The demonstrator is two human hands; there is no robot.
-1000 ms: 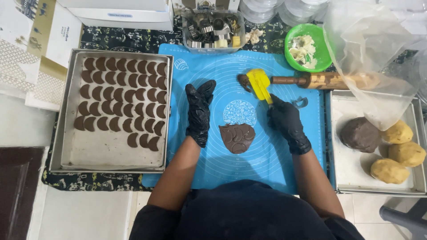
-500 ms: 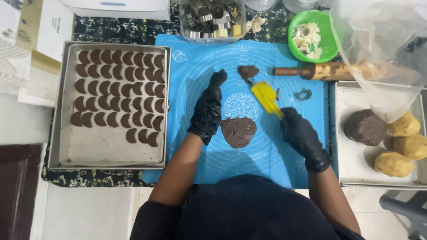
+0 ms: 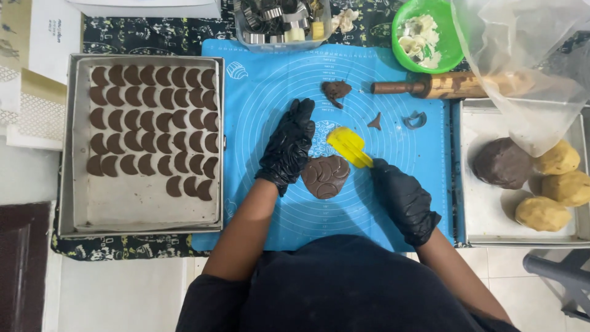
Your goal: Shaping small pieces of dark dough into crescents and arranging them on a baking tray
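Both my hands wear black gloves over a blue silicone mat (image 3: 270, 80). My left hand (image 3: 287, 144) lies flat on the mat, fingers together, touching the left edge of a flat brown dough piece (image 3: 326, 176) marked with crescent cuts. My right hand (image 3: 399, 197) grips a yellow scraper (image 3: 348, 146), whose blade rests at the dough's upper right edge. A small brown dough scrap (image 3: 335, 90) and a crescent-shaped metal cutter (image 3: 415, 119) lie farther back on the mat.
A metal tray (image 3: 67, 141) on the left holds several rows of brown crescent cookies. On the right, a tray (image 3: 485, 218) holds one brown and three yellow dough balls. A wooden rolling pin (image 3: 442, 85), green bowl (image 3: 445, 31), cutter box (image 3: 276, 18) and clear plastic bag (image 3: 528, 67) stand behind.
The view has shifted closer. My right hand has brought the yellow scraper down to the dough's edge. My left hand stays beside the dough.
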